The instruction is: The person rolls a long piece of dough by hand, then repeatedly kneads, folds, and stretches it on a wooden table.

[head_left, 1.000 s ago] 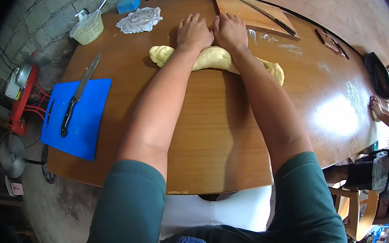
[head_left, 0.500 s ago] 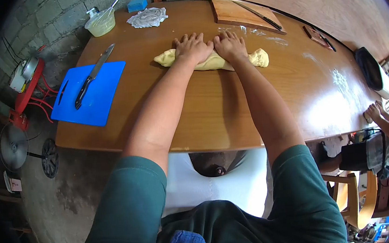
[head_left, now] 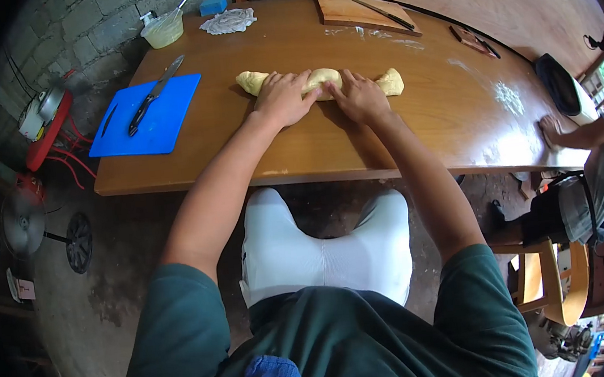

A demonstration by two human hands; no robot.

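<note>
A long roll of pale yellow dough lies crosswise on the wooden table, with a lumpy end showing at each side. My left hand grips it left of the middle, fingers curled over the far side and the thumb at the near side. To the right, my right hand wraps round the roll in the same way, its thumb pressed against the dough. Between the two hands a bulge of dough stays visible; the parts under my palms are hidden.
At left, a knife rests on a blue cutting board. Farther back are a plastic bowl, a crumpled cloth and a wooden board. Flour marks the right side, where another person's hand touches the table.
My hands have gone from lying flat with fingers stretched out to curling round the dough, closer to me. The middle of the roll now bulges. The other person has leaned toward the table.
</note>
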